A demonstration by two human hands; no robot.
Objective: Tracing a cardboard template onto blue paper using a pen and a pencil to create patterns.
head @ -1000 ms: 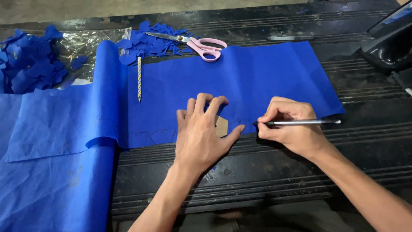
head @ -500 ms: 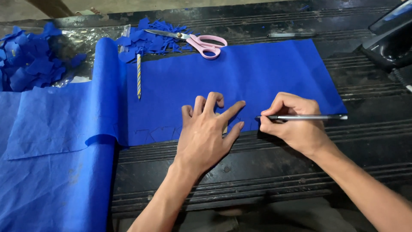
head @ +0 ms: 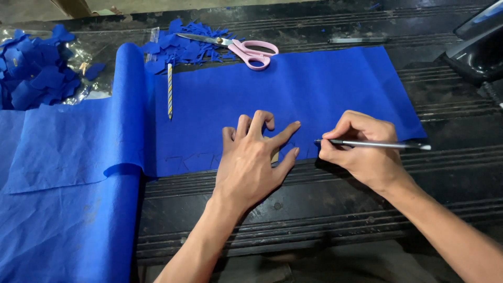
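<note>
While the left hand [head: 251,157] presses flat with fingers spread on the blue sheet [head: 293,89] near the front edge of the dark surface [head: 325,209], much as it did a moment ago, a tan piece shows just under its fingers, though what it is cannot be told. The right hand [head: 361,149] is clenched around a slim silver pen [head: 374,143]; since the earlier frames it has slid slightly along the sheet's near edge. The pen's long axis runs almost level, left to right, its tip pointing left toward the left hand's fingertips and touching the sheet. Farther back, pink scissors [head: 246,50] lie on blue scraps [head: 178,50], and a striped pencil [head: 170,90] lies front to back beside the sheet's rolled fold.
</note>
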